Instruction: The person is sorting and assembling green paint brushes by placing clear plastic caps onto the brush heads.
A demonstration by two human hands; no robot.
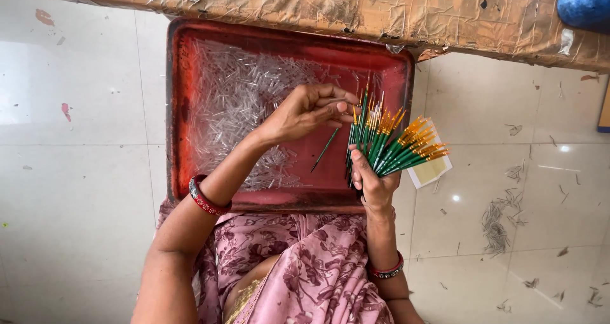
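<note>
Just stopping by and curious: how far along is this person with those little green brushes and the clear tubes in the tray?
Already gathered: a fanned bunch of green-handled brushes sits in the right hand. In hand: the left hand pinches something small at the bunch's tips, too small to tell what. Left: one loose brush lies in the red tray, which holds a large heap of clear tubes. Whether any tips are capped cannot be seen.

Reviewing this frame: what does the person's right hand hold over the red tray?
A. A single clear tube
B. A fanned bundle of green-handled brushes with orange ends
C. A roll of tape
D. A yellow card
B: the right hand grips a fanned bundle of green-handled brushes with orange ends, beside the red tray of clear tubes, while the left hand pinches at one of their tips.
</note>
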